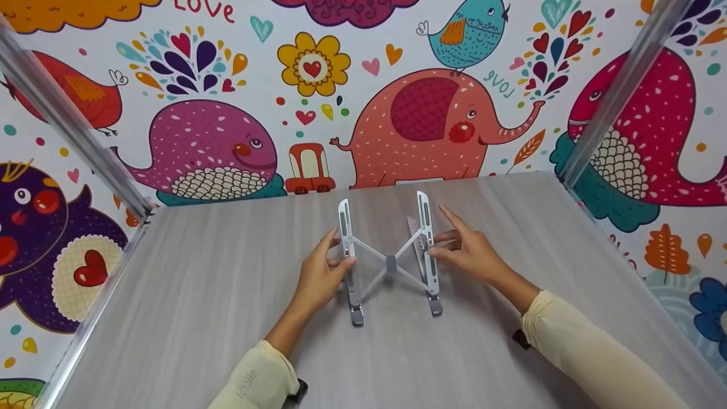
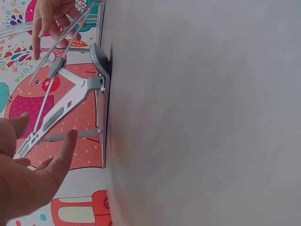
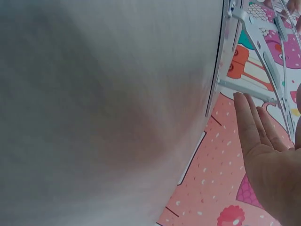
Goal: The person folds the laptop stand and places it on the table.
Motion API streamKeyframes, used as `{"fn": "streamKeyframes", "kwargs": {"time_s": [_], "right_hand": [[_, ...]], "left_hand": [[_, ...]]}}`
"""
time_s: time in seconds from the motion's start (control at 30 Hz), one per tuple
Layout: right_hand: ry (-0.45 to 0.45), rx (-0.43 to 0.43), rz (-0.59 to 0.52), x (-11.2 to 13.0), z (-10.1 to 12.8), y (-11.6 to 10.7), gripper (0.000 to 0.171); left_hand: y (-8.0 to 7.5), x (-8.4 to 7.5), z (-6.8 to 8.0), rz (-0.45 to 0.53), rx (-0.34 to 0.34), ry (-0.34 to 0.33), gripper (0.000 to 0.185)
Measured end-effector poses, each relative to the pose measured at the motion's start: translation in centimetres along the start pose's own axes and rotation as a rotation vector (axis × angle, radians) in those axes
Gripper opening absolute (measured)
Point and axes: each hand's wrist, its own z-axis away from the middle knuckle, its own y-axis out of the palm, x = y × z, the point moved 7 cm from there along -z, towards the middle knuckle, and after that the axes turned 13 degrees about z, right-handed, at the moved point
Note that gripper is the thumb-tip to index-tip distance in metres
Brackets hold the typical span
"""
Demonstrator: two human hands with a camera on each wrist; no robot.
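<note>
Hands flank a folding metal laptop stand (image 1: 390, 258) that lies near the middle of a grey wood-grain desk (image 1: 199, 318), a little toward its far edge. The stand is spread out: two long side rails joined by thin cross struts that meet at a central hinge (image 1: 391, 263).

The left hand (image 1: 321, 272) sits against the stand's left rail (image 1: 348, 250), thumb and fingertips resting on it; the fingers look fairly straight, more a light touch than a closed grip, and the left wrist view shows them extended beside the rail. The right hand (image 1: 468, 250) touches the right rail (image 1: 427, 244) with its lower fingers while the index finger points out straight, so its grip is also loose and open, closed round nothing. Both arms wear pale cream sleeves (image 1: 573, 341).

Beyond the stand, a bright cartoon wall (image 1: 420, 125) with an elephant, a whale and birds rises from the desk's far edge, with metal frame posts (image 1: 74, 125) at the corners.

Judging from this, the risk lies in the scissor struts: with fingertips so close to the hinge and rails, a sudden fold could pinch them. With such light contact, uneven pressure could also make the stand skid or twist on the smooth desk.
</note>
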Motion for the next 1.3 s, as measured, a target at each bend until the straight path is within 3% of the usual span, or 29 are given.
{"fn": "streamKeyframes", "kwargs": {"time_s": [0.27,0.8,1.3], "right_hand": [[0.048,0.033,-0.106,-0.3,0.0,1.0,0.101],[0.077,0.08,-0.063,-0.7,0.5,1.8,0.096],[0.156,0.104,-0.163,-0.7,0.8,2.8,0.095]], "left_hand": [[0.5,0.0,0.0,-0.032,-0.003,-0.04,0.079],[0.8,0.6,0.1,-0.068,-0.021,-0.081,0.077],[0.9,0.4,0.2,-0.054,-0.015,-0.047,0.077]]}}
